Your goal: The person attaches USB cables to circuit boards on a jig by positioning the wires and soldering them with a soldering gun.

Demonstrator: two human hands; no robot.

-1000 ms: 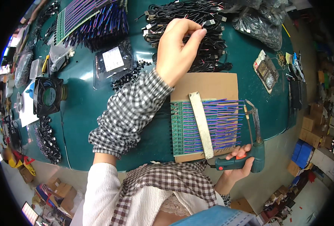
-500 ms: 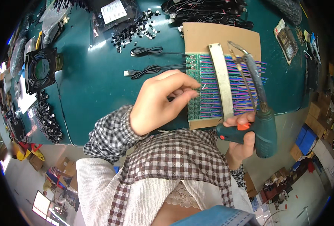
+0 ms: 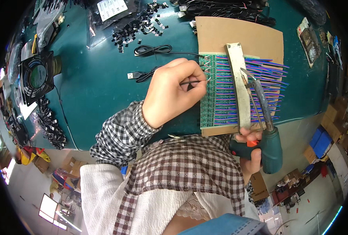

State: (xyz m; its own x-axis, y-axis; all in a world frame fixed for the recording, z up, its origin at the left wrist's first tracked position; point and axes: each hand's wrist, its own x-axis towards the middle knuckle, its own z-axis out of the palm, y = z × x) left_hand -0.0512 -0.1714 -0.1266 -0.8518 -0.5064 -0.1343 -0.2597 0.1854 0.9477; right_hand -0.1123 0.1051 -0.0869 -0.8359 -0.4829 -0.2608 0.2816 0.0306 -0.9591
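Observation:
My left hand pinches a black cable between thumb and fingers, its end at the left edge of a row of green circuit boards. My right hand is wrapped round the handle of a green soldering gun with a red trigger. The gun's metal tip appears over a pale metal bar lying across the boards' blue and red wires. Two coiled black cables, the upper one and a lower one with a USB plug, lie left of the boards.
Brown cardboard lies under the boards on the green table. Small black connectors are scattered at the back, near black cable bundles. A black fan stands at left, and a bagged item lies at right.
The black cable now shows in my left hand, its end at the boards. My right hand has brought the soldering gun's tip leftward, over the metal bar. The whole view has shifted slightly.

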